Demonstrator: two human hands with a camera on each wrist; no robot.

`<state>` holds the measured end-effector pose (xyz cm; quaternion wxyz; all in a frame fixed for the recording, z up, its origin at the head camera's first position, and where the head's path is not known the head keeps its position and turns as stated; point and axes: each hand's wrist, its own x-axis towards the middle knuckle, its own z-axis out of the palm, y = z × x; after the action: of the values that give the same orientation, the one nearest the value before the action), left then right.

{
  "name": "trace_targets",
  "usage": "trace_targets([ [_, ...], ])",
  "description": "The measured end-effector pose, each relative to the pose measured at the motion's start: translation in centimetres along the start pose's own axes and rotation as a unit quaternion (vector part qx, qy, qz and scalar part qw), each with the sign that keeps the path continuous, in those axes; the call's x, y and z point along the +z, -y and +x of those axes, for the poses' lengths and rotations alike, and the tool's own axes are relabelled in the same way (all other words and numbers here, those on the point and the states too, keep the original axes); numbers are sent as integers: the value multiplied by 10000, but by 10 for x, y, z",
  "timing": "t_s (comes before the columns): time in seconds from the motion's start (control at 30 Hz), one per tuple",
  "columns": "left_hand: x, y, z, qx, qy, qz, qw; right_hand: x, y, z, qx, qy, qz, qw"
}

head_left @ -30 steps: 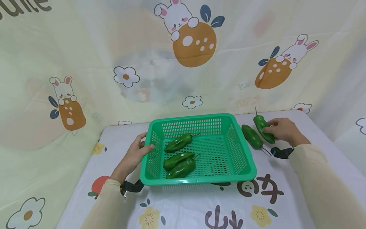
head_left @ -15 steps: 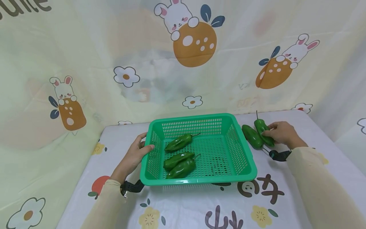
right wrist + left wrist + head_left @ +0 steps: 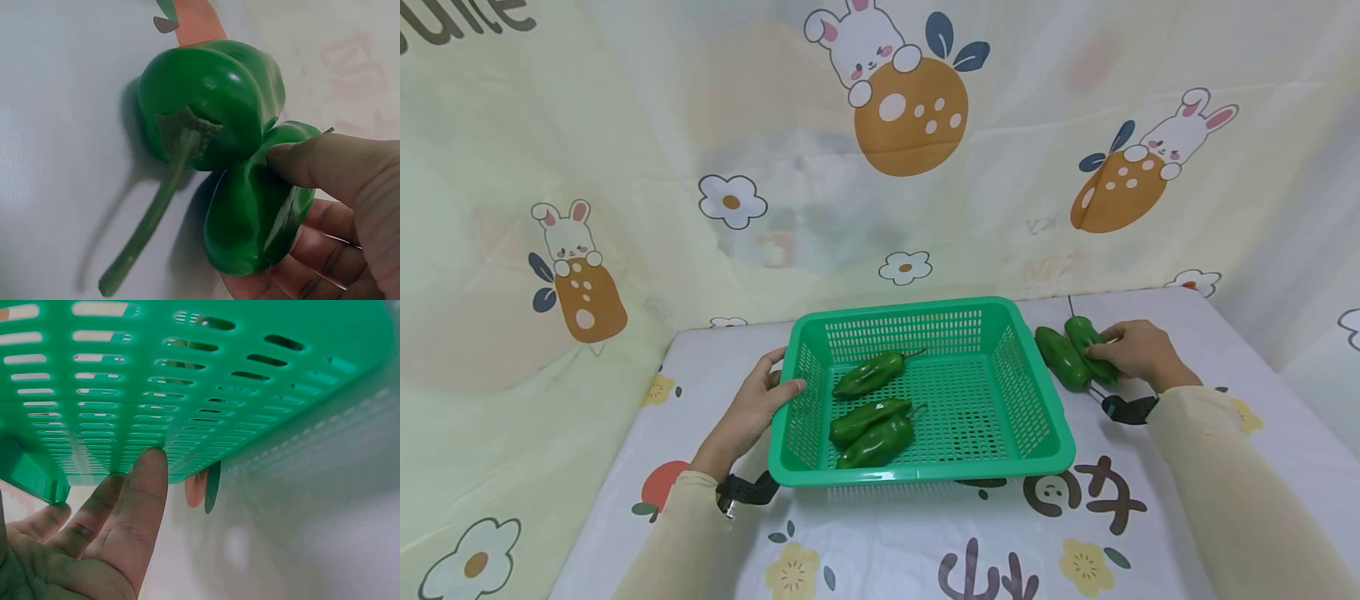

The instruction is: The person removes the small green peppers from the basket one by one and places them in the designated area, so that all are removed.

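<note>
My left hand (image 3: 747,414) grips the left side of a green plastic basket (image 3: 917,476), thumb over the rim. In the left wrist view its fingers (image 3: 145,506) lie against the slotted outer wall. Three green peppers lie inside: one pepper (image 3: 869,375) at the back, two side by side nearer the front, the foremost pepper (image 3: 877,442) overlapping the other. Right of the basket, my right hand (image 3: 1142,350) pinches a green pepper (image 3: 240,219) between thumb and fingers. Against it sits another green pepper (image 3: 194,94), whose long stem points toward the right wrist camera.
A white printed cloth (image 3: 865,542) covers the table. Behind it hangs a pale curtain (image 3: 812,275) with rabbit and flower prints. The basket stands mid-table, its right wall close to the loose pepper (image 3: 1063,358).
My right hand has moved slightly down and left with its pepper, bringing it up against the neighbouring one. The left hand and basket have stayed put.
</note>
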<state>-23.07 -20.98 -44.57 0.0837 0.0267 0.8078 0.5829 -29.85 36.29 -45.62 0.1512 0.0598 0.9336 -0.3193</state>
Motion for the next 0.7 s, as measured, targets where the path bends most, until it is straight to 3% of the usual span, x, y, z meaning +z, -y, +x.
trace_targets([
  [0.53, 0, 0, 0, 13, -13, 36, 10000, 0, 6, -5, 61, 15, -158, 9999],
  [0.7, 0, -1, 0, -31, -18, -16, 10000, -2, 8, -10, -105, -88, -406, 9991],
])
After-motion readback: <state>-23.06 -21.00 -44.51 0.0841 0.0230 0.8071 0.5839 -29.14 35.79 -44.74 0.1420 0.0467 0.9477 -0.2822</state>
